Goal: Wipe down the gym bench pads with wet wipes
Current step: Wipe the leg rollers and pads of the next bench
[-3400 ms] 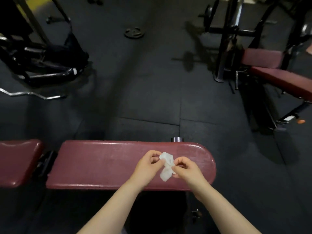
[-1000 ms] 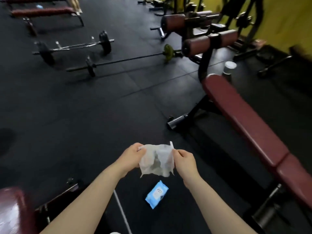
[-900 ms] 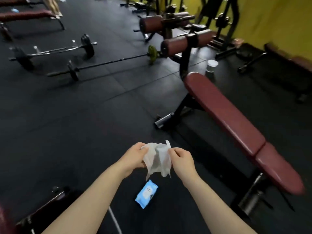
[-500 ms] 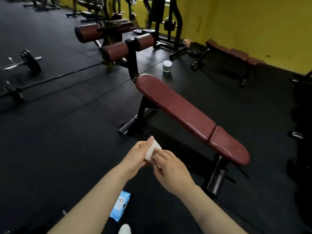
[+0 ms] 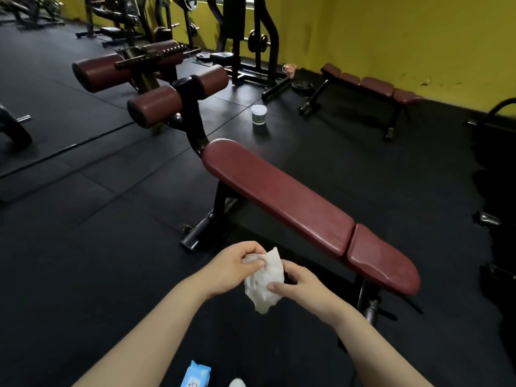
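A white wet wipe (image 5: 264,280), folded and crumpled, hangs between both hands at the lower middle. My left hand (image 5: 231,266) pinches its upper left part. My right hand (image 5: 300,286) grips its right edge with the thumb over it. Just beyond them a dark red bench runs diagonally: a long pad (image 5: 276,194) and a shorter seat pad (image 5: 382,261) nearest my right hand. Two red roller pads (image 5: 178,96) stand on its far post. The blue wipes pack (image 5: 195,377) lies on the floor at the bottom edge.
Black rubber floor all round. A white tub (image 5: 258,114) stands beyond the bench's far end. Another flat red bench (image 5: 368,85) sits by the yellow wall (image 5: 405,37). Black racks and machines (image 5: 251,37) fill the back; a dark machine (image 5: 497,163) is at the right edge.
The view turned from one bench across the floor to this bench. The wipe was spread open between both hands, then folded up; now it is a smaller crumpled pad held closer to the bench.
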A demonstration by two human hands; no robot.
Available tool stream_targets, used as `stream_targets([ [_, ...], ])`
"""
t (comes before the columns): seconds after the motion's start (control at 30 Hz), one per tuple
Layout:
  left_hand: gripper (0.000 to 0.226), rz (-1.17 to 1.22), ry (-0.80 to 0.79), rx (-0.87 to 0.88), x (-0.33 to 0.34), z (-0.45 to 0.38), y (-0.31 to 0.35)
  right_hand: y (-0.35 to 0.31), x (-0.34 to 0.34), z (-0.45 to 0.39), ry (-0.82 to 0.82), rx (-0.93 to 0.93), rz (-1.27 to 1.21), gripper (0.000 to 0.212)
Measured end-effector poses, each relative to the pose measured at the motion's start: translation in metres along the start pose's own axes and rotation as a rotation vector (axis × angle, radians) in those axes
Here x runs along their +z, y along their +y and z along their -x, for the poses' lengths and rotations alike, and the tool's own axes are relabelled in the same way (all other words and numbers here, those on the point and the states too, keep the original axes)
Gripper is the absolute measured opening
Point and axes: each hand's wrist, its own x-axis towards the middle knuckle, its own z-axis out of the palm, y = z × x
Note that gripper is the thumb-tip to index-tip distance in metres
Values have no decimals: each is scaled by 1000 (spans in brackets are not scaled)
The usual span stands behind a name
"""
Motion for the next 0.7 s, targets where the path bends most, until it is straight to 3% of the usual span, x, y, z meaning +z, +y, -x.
stream_targets([
  [0.17,14,-97,47,46,-55,-62,7,-25,-28,-61,87,19,14,25],
  [0.3,11,-195,203,71,-83,-106,6,-34,-48,-105,186,79,-43,28],
  [0.4,14,-300,348,165,-96,-138,4,-37,-66,-149,238,134,-228,31],
  [0.5,11,-452,376,302,-103,-175,2,-50,-91,-203,265,175,-558,23],
  [0.63,8,-609,425,385,-113,-229,-4,-77,-134,-273,132,185,-732,42],
  [0.7,8,-628,482,355,-121,-254,-5,-89,-154,-307,110,221,-813,33],
])
